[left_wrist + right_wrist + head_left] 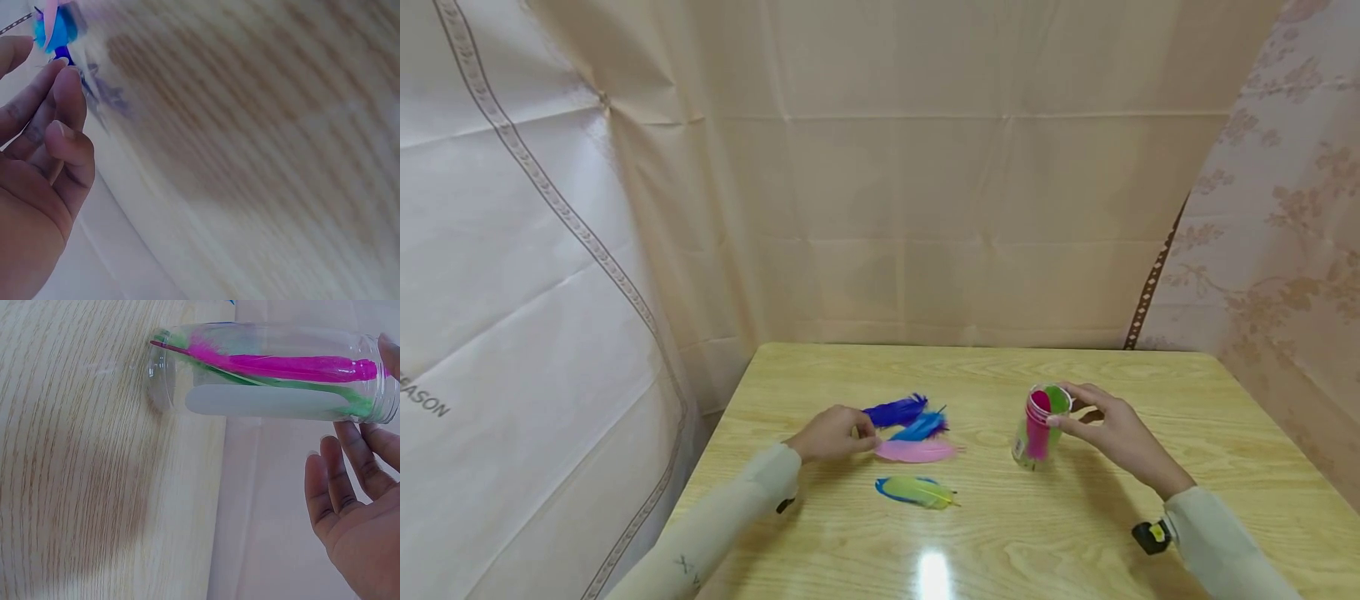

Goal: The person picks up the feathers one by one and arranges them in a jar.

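My right hand [1116,437] grips a clear jar [281,403] near its mouth, thumb on one side and fingers on the other. Inside the jar are a magenta feather [300,367] and a green feather [275,384]. My left hand [831,433] is low over the table, its fingertips right at the end of a pink feather [917,451]; thumb and forefinger are apart in the left wrist view. Beyond the pink feather lie a light blue feather [917,427] and a dark blue feather [895,412].
Nearer the front of the wooden table [1000,542] lies a yellow-green feather [925,492] with a blue feather [889,492] partly under it. A beige curtain [925,208] hangs behind the table's far edge, and patterned cloth [1292,250] hangs at the right.
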Available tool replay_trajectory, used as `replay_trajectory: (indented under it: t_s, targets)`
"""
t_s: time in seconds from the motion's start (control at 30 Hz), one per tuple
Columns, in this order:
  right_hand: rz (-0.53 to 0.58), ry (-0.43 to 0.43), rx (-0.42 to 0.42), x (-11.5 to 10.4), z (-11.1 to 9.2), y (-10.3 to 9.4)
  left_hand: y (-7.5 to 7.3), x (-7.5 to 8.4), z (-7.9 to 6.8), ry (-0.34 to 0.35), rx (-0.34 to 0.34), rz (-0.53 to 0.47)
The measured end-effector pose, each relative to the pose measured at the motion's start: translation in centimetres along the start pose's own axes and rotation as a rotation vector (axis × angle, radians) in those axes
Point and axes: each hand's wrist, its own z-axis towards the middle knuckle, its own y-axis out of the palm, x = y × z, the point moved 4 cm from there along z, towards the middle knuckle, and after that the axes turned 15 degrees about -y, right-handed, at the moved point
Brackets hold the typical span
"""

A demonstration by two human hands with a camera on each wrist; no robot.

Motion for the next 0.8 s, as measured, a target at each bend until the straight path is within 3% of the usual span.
replay_trajectory:
  t_s: [0.37, 0.8]
  targets:
    - [0.01, 0.0, 0.007, -0.3, 0.0, 0.0, 0.8, 0.5, -0.3, -0.041, -0.03, 0.01]
    - [0.014, 0.004, 0.011, 0.0, 0.0, 0.1, 1.4, 0.3, 0.3, 0.032, -0.038, -0.031]
